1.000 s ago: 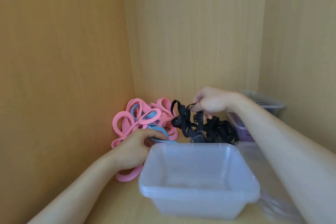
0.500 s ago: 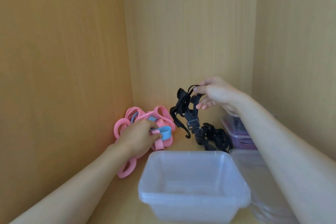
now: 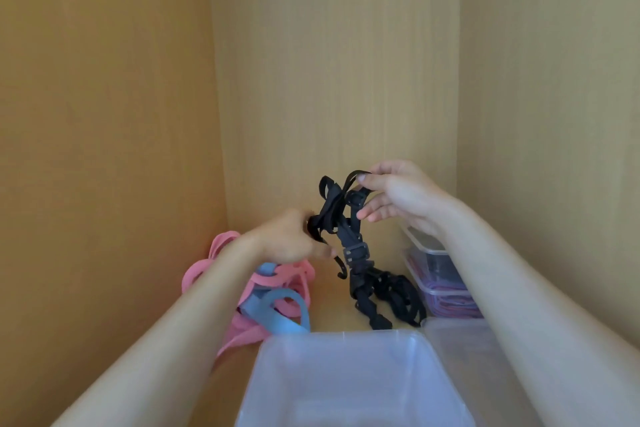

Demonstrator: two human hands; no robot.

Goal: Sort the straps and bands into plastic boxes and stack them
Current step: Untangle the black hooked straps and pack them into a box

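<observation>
My right hand (image 3: 398, 198) holds the black straps (image 3: 349, 218) up in the middle of the frame, thumb and forefinger pinching one loop at the top while the other fingers spread loosely below it. My left hand (image 3: 287, 239) is curled round a lower bunch of the same tangle, just left of centre. Most of those fingers are hidden behind the back of the hand, so I can't say just how they lie.

From the two grips the webbing hangs down past a buckle (image 3: 356, 250) to a heap that rests on the shelf (image 3: 332, 302), right of centre. This stuff is light, limp and knotted on itself. It won't slip, but it will drag its neighbours along. I judge the best hold is on the flat webbing near the buckle, which is the only stiff part, so one strap can be teased free.

The pink bands (image 3: 277, 277) and a blue band (image 3: 277, 315) lie piled at lower left, partly under my left forearm. They look rubbery and springy.

The clear box (image 3: 346, 334) waits empty at the bottom centre. A lidded box (image 3: 440, 288) sits at the right, just beside the strap heap, with something purple inside.
</observation>
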